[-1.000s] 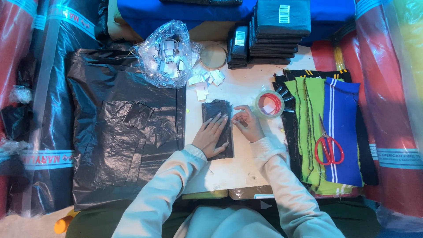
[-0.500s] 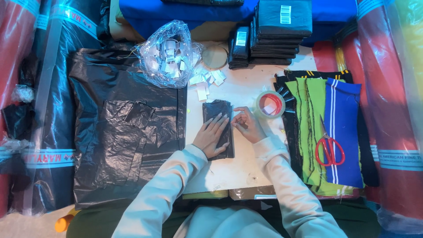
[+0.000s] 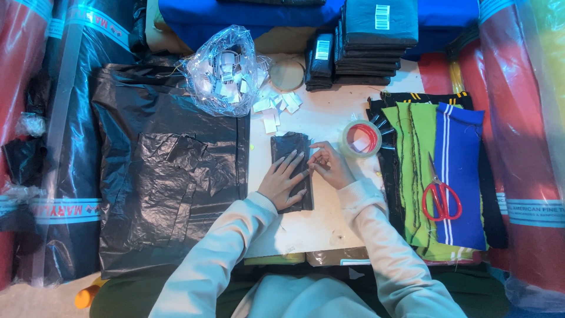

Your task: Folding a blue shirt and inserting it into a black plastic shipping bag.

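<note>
On table (image 3: 329, 118), black packet (image 3: 289, 147) lies lengthwise, away-pointing.

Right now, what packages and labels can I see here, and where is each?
Small black packet: table centre, flat under left hand, right hand at its edge.
Stacked dark packets: top, white barcode stickers.
Clear bag: top centre, holding white tags.
Loose tags: beside it.

Glossy, crinkled black plastic packet (image 3: 290, 171)
</note>
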